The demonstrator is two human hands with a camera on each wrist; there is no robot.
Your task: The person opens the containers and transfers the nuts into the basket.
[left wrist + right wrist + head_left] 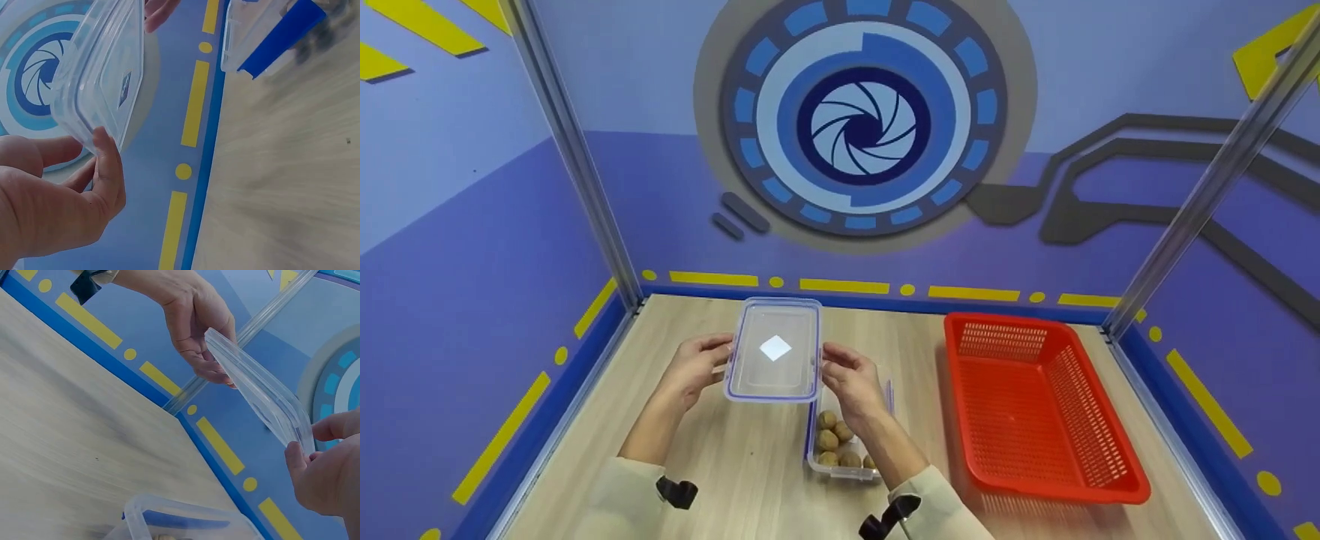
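A clear plastic container lid (pixel 774 375) with a blue seal line and a white diamond-shaped patch is held up between both hands. My left hand (pixel 694 367) pinches its left edge between thumb and fingers, and my right hand (pixel 853 381) grips the opposite edge. In the right wrist view the lid (pixel 264 391) is tilted, raised off the table. Below and to the right stands the clear plastic container (pixel 844 472) with blue side flaps. Several walnuts (pixel 828 440) lie inside it; the right hand and forearm hide part of the container.
A red plastic basket (pixel 1009 405) with perforated sides stands on the right of the wooden table (pixel 735 465). Blue-purple printed panels (pixel 652 202) enclose the back and sides, with metal posts (pixel 577 150) at the corners.
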